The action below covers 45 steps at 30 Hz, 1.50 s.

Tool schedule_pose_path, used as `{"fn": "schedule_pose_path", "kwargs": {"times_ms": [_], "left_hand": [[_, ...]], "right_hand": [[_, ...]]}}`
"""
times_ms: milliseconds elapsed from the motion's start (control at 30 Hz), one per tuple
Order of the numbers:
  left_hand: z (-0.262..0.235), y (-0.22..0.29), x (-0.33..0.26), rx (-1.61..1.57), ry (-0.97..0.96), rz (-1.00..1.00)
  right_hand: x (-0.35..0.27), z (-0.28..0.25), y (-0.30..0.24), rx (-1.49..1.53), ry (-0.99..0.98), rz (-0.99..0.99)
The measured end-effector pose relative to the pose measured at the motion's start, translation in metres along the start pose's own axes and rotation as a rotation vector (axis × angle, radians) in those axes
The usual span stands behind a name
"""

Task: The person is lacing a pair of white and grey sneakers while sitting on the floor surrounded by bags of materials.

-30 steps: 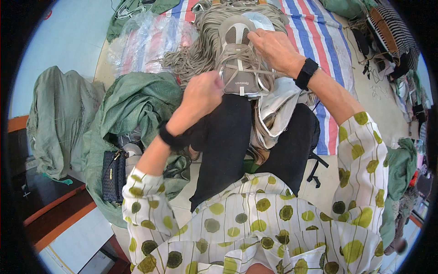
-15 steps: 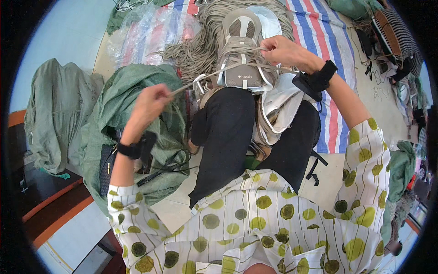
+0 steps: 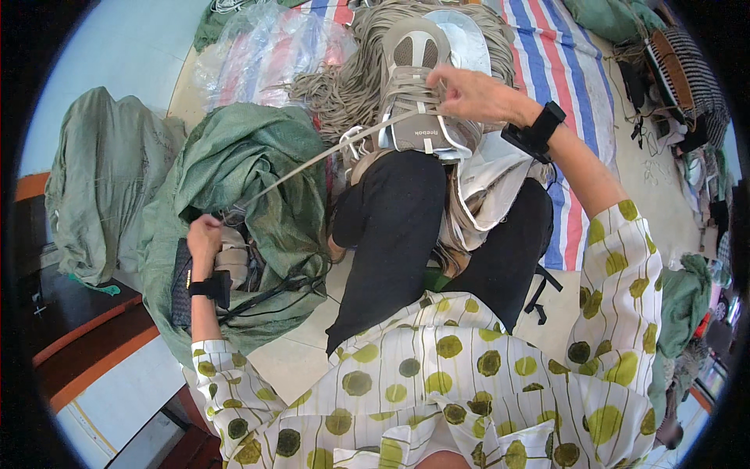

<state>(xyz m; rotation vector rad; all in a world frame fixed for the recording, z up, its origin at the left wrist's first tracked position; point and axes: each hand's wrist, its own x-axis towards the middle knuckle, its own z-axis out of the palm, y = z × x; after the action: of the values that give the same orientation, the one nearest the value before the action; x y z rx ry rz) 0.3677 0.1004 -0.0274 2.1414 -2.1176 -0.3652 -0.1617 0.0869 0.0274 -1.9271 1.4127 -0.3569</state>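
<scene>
Farther out and down toward the lower left than half a second ago, the left hand [image 3: 205, 237] now pinches the far end of a beige lace [image 3: 291, 177], though the very tip is lost among its curled fingers, over the green sack [image 3: 266, 148]. That lace runs straight and slanting from the beige shoe [image 3: 414, 137], which sits just beyond the left knee, toe away, its sole and heel hidden. Above its eyelets the right hand [image 3: 469, 94] is bent palm down, wrist arched, fingers curled; whether they grip a strand I cannot tell. Its forearm comes in from the right, elbow wide; the left forearm stands nearly upright. Folds half cover the sack's contents, and the picture's top edge cuts off the lace pile [image 3: 367, 59].
</scene>
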Motion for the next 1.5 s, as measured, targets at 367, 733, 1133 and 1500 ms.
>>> {"fn": "schedule_pose_path", "kwargs": {"times_ms": [367, 733, 1133, 1500], "left_hand": [[0.038, 0.267, 0.042, -0.616, 0.077, 0.466], [0.072, 0.336, 0.054, -0.383, 0.379, 0.668], [0.024, 0.332, 0.077, -0.499, -0.846, 0.58], [0.055, 0.264, 0.038, -1.421, -0.941, 0.363]], "right_hand": [[-0.015, 0.018, -0.002, -0.246, 0.188, 0.101], [-0.026, 0.025, -0.012, -0.33, 0.105, 0.219], [-0.046, 0.013, -0.029, -0.619, 0.075, -0.02], [-0.052, 0.024, -0.018, -0.578, 0.157, -0.053]]}}
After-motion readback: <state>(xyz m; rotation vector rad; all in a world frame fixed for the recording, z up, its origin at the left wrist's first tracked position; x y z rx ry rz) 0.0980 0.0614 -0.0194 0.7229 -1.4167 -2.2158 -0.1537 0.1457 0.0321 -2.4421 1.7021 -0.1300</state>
